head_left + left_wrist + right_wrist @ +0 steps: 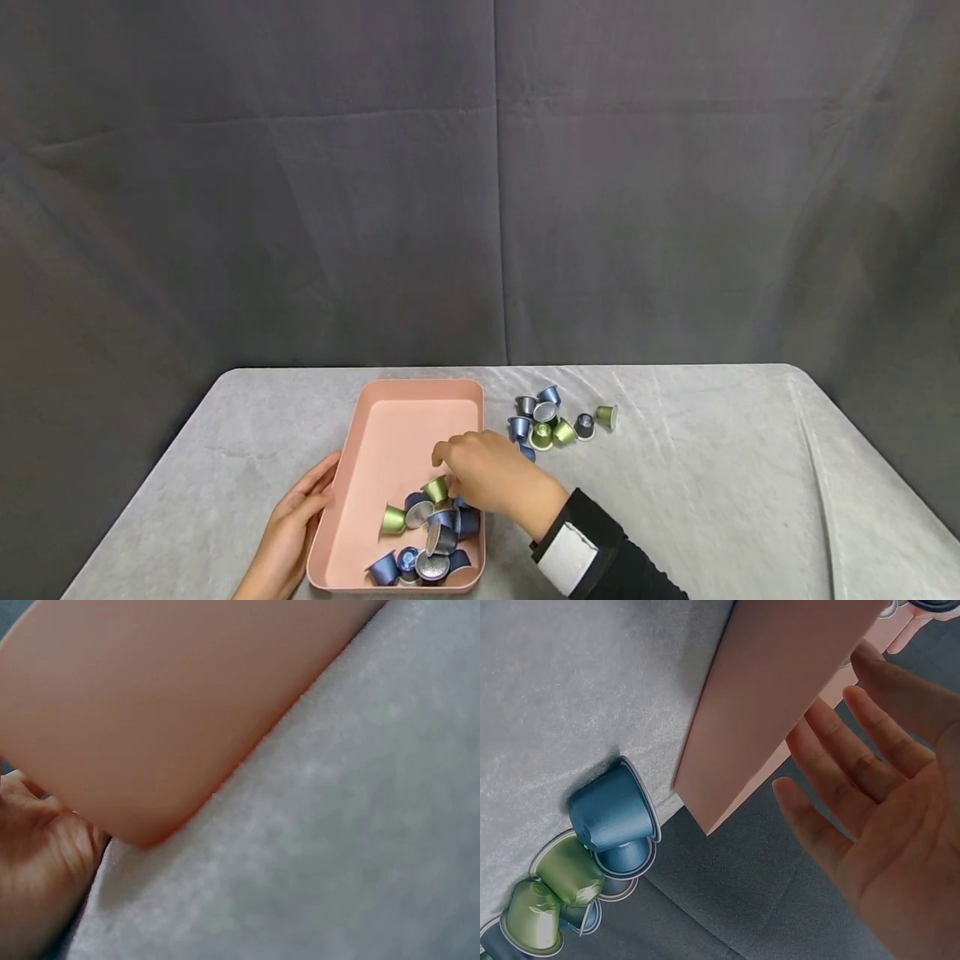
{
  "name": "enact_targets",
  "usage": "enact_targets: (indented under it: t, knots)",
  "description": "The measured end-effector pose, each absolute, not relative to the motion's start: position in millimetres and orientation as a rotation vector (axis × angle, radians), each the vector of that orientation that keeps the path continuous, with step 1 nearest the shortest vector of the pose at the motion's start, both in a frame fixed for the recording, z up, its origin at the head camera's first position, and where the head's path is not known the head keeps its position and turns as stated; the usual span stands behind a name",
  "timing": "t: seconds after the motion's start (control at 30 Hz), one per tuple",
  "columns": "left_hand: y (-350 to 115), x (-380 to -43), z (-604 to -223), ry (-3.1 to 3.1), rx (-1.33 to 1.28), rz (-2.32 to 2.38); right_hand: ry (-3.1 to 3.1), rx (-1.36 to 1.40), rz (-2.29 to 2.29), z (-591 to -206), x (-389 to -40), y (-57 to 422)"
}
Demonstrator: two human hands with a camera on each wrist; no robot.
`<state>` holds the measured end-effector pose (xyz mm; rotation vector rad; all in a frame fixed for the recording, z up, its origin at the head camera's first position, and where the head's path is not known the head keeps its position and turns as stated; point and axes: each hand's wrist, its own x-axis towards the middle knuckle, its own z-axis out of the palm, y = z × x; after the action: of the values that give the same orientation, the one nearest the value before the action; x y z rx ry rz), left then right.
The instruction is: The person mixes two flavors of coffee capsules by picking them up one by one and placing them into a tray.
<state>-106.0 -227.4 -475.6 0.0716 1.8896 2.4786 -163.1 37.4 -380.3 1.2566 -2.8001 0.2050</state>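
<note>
A pink rectangular tray (405, 437) lies on the table, with several blue, green and silver-lidded coffee capsules (441, 537) in its near half. My left hand (288, 525) rests along the tray's left outer wall, fingers nearly straight against it. Over the tray's right rim reaches my right hand (498, 479), its fingertips above the capsules, close to a green capsule (435, 489). The right wrist view shows that hand's fingers (847, 754) loosely bent and spread, with nothing gripped between them.
To the right of the tray, a loose cluster of green, blue and dark capsules (545, 412) lies on the grey table cloth (697, 483). In the right wrist view, a blue capsule (613, 806) lies nearest the tray wall. Behind the table hangs a dark grey curtain (637, 208).
</note>
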Motion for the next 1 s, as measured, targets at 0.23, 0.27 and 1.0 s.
enact_targets:
  t: [0.23,0.27,1.0]
  knots:
    - [-227,-107,-476,1.899,0.052,2.470,-2.735,1.264,0.219,-379,-165,40]
    - [-227,-107,-475,1.900,0.055,2.473,-2.717,1.266,0.226,-379,-166,41]
    - [-224,-106,-472,1.914,0.034,2.460,-2.601,1.013,0.384,-386,-195,110]
